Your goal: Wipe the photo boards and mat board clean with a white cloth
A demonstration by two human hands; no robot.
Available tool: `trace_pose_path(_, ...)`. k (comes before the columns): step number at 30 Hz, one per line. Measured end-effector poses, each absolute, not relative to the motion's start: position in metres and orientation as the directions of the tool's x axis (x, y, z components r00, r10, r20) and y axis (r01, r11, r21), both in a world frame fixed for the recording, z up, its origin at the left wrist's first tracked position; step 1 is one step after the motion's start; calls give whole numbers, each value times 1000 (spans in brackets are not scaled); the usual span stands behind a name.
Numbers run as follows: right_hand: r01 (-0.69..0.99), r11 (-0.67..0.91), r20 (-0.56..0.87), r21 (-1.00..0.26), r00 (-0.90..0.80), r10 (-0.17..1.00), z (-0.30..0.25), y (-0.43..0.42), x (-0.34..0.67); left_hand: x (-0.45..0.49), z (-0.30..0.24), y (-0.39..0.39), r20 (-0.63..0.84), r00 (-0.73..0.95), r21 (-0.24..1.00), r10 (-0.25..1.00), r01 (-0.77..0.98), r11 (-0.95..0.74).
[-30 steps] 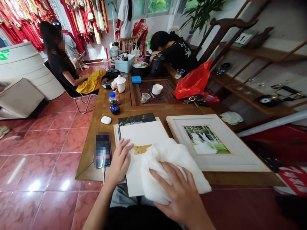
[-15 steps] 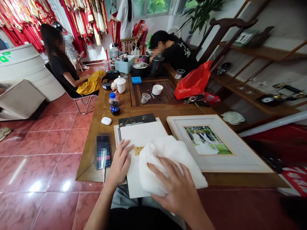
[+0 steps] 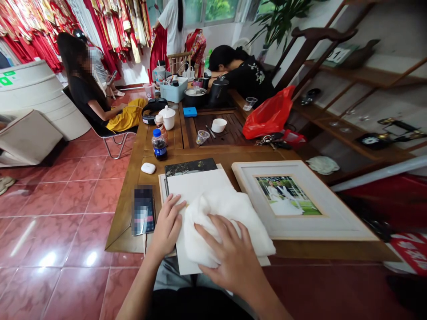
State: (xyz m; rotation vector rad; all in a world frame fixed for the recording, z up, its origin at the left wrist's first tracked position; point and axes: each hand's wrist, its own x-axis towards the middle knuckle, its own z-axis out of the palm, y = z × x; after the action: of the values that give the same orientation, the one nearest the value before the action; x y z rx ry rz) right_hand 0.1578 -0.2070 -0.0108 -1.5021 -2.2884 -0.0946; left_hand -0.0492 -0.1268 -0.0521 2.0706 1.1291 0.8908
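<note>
The right hand [image 3: 230, 253] lies palm-down and spread on a white cloth [image 3: 227, 222], pressing it flat onto a white board [image 3: 196, 186] at the near edge of the wooden table [image 3: 126, 209]; it grips nothing, the fingers are splayed over the bunched fabric. The left hand [image 3: 168, 224] rests open on the board's left edge, fingertips on the white surface, steadying it. The cloth covers the near right half of the board, so the far half lies bare while what is under the cloth cannot be seen. Judged from this, the wiping looks to be midway: the cloth is on the surface and working, and the board is not yet set aside.

Just left of the left hand lies a smartphone [image 3: 143, 211], and farther off a small white earbud case [image 3: 148, 168]. A dark booklet [image 3: 190, 166] peeps out from under the board's far edge. Just right of the board lies a framed wedding photo [image 3: 300, 200], untouched by either hand. Farther along the table stand a dark drink bottle [image 3: 159, 144], a white bowl [image 3: 219, 125] and a red plastic bag [image 3: 268, 114]. At the far end a person [image 3: 243, 73] leans on the table, and another sits on a chair [image 3: 113, 133] at the left.
</note>
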Motion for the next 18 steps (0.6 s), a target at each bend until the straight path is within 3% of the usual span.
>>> trace_pose_path(6,864,443,350,-238,-349,869,-4,-198,158,-50,-53,-126,272,417,758,867,462,-460)
trace_pose_path(14,918,380,350,-117,-320,881,-9,-187,200,-51,-53,-128,262,417,749,870,481,-456)
trace_pose_path(18,901,409,330,-143,-346,878,-7,-182,199,-50,-54,-128,276,412,748,868,475,-463)
